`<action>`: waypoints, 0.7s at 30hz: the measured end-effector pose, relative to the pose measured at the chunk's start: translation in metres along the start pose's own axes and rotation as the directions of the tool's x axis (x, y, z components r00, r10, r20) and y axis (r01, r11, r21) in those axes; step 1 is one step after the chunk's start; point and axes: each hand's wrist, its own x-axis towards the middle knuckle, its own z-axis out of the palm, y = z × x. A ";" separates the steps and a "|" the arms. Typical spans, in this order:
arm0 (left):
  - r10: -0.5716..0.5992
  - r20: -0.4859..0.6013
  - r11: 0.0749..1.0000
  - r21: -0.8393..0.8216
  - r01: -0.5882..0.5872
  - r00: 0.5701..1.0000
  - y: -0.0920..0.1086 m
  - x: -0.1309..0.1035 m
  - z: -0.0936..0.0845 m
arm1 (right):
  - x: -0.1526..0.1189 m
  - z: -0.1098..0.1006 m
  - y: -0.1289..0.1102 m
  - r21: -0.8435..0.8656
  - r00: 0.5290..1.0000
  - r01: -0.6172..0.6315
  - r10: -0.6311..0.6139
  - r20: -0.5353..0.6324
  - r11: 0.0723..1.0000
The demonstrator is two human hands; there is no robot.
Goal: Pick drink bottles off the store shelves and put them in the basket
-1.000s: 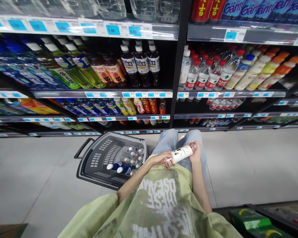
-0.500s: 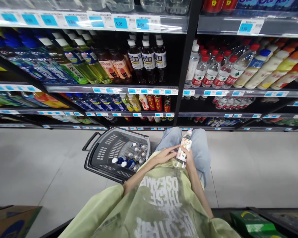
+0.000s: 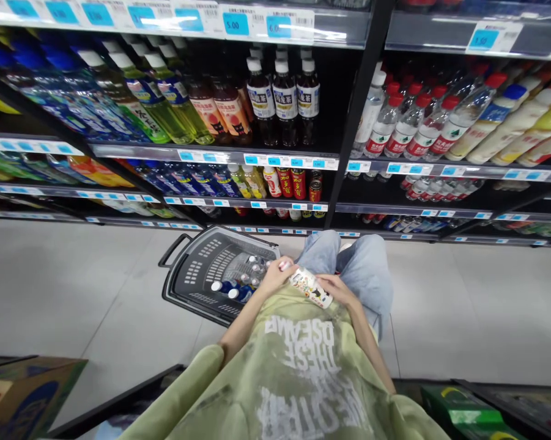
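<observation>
A drink bottle [image 3: 310, 287] with a white patterned label and a pale pink cap lies tilted across my lap, its cap end pointing up and left. My left hand [image 3: 276, 276] is closed round the cap and neck. Farther down, my right hand [image 3: 338, 288] grips the body by its right side, part of its fingers hidden. Close by on my left, a grey and black shopping basket [image 3: 197, 260] rests on the floor. Inside it lie several clear bottles [image 3: 255, 267] and two dark blue bottles with white caps [image 3: 241, 294], some of them hidden behind my left arm.
Ahead stand shelves with several rows of drinks, among them dark tea bottles [image 3: 285, 98] and red-capped water bottles [image 3: 422, 128]. Grey tiled floor [image 3: 458, 305] stretches to both sides. A cardboard box [image 3: 32, 391] is behind on the left, a green box [image 3: 468, 409] on the right.
The bottle has turned from nearly upright to tilted, its cap now toward the left. My left hand has moved onto the cap, and my right hand has shifted along the body. The view has moved slightly.
</observation>
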 end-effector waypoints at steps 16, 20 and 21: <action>0.206 -0.716 0.897 0.411 0.165 0.667 0.010 0.013 -0.126 | 0.010 -0.001 0.026 -0.115 0.937 0.009 -0.049 -0.347 0.993; 0.212 -0.681 0.734 0.585 0.346 0.701 -0.027 0.029 -0.169 | 0.007 -0.001 0.030 -0.218 0.932 -0.032 -0.050 -0.359 0.975; 0.192 -0.680 0.707 0.596 0.381 0.708 -0.039 0.033 -0.180 | 0.007 -0.001 0.031 -0.245 0.932 -0.043 -0.049 -0.360 0.969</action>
